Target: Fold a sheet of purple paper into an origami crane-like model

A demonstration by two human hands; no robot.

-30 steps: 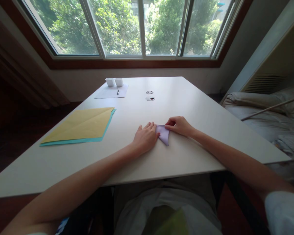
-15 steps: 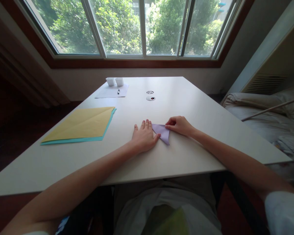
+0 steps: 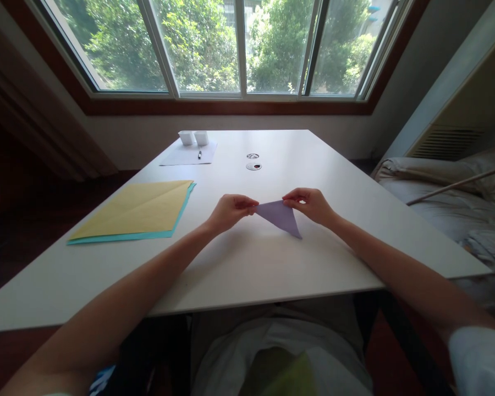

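A piece of purple paper (image 3: 280,215), folded to a triangle, is held up just above the white table (image 3: 247,269). My left hand (image 3: 232,211) pinches its left corner between thumb and fingers. At the upper right corner, my right hand (image 3: 310,203) grips the paper the same way. The paper's upper edge stretches between both hands, and its lower right point hangs free.
Yellow paper (image 3: 136,209) lies over turquoise paper (image 3: 183,212) on the left. Farther back, two white cups (image 3: 186,137) and a pen (image 3: 199,154) rest on a white sheet (image 3: 171,156). Two round table fittings (image 3: 253,166) sit mid-table.
My left hand has gone from lying flat on the paper to pinching its left corner. The purple paper has been lifted off the table, with my right hand still holding it.
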